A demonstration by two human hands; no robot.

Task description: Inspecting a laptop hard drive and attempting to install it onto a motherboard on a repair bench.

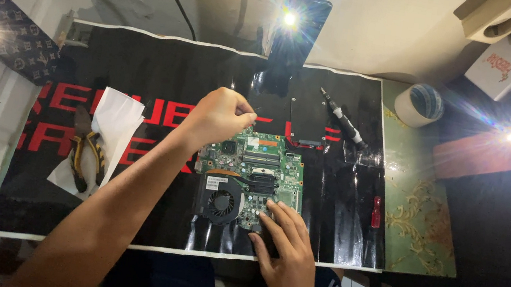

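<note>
While our right hand [283, 249] presses flat on the circuit board [250, 176], our left hand [219, 114] keeps a narrow pinching grip above it; contents unclear.

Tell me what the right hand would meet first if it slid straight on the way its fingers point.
The right hand points up-left across the green circuit board; its fingertips already touch the board's near edge, and the black cooling fan probably comes first.
</note>
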